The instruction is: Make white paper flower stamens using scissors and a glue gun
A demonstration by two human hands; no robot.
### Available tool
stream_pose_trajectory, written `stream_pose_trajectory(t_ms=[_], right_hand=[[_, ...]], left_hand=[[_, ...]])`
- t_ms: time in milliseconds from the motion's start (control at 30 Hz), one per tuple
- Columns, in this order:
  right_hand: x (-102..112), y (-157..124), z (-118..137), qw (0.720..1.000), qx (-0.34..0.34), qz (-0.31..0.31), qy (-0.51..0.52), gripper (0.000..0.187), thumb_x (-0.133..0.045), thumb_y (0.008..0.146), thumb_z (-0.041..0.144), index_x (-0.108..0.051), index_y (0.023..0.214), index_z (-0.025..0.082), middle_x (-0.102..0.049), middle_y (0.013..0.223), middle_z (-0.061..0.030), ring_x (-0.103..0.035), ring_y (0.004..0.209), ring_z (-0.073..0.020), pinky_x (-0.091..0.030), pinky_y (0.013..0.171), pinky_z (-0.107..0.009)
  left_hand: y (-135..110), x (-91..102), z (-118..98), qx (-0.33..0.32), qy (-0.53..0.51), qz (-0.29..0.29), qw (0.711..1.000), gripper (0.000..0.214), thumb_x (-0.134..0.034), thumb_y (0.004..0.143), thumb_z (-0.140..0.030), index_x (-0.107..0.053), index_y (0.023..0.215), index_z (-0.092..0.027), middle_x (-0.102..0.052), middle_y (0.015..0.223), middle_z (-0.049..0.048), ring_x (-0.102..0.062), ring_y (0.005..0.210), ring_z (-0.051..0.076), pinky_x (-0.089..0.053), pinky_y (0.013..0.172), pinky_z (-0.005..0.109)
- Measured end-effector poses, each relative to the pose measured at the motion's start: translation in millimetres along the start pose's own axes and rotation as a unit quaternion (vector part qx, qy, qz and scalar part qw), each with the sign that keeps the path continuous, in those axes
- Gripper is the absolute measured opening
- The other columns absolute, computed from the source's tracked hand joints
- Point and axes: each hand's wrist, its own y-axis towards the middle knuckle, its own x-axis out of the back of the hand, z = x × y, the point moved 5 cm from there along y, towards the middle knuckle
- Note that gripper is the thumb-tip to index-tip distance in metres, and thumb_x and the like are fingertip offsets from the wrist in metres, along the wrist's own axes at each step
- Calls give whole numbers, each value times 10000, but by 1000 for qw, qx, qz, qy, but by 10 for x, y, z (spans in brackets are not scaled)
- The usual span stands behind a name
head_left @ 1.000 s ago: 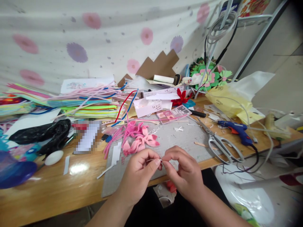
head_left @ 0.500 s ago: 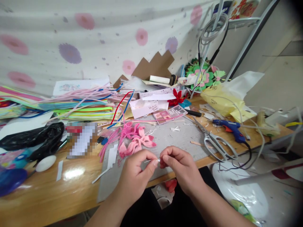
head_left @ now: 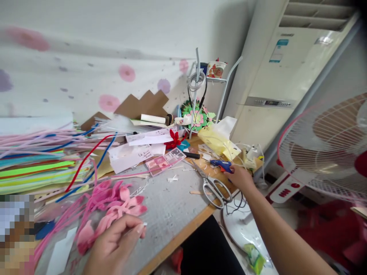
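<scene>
My left hand is closed in a pinch over the front of the grey mat. A tiny white piece sticks out from between its thumb and finger; I cannot make out its kind. Just behind that hand lie pink fuzzy petals on thin stems. On the right, my right hand is wrapped round the handle of a blue glue gun, which lies on the wooden table with its nozzle to the left. Grey-handled scissors rest open close to that hand.
Bundles of coloured pipe cleaners fill the left. Papers, a pink palette and a red flower lie at the back. A yellow bag sits behind the glue gun. Beyond the table's right edge stands a fan.
My hands were together around the small white piece. My right hand has left it, reached right and taken hold of the glue gun. The view has swung to the right.
</scene>
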Motion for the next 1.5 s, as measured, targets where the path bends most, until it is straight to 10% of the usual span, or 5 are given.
stream_pose_trajectory(t_ms=[233, 667, 1500], right_hand=[[6, -292, 144, 983, -35, 42, 175, 185, -657, 606, 234, -621, 778, 177, -582, 589, 13, -586, 615, -204, -453, 601, -315], [-544, -2279, 610, 847, -91, 342, 397, 263, -835, 545, 299, -742, 773, 206, -717, 738, -75, -638, 651, -206, -519, 600, -304], [-580, -2273, 699, 796, 51, 488, 354, 169, -751, 707, 240, -681, 858, 271, -706, 799, -7, -656, 679, -146, -554, 661, -242]], left_hand=[[-61, 50, 48, 15, -34, -10, 999, 250, -648, 715, -426, -625, 600, -206, -582, 598, -3, -558, 651, 193, -457, 639, 278], [-64, -16, -176, -45, -72, 45, 995, 120, -573, 839, -222, -623, 733, -198, -597, 696, -22, -532, 685, 128, -406, 649, 235], [-257, 87, -398, -149, -56, 87, 983, 115, -556, 845, -123, -624, 795, -201, -593, 741, -4, -565, 718, 145, -443, 687, 292]])
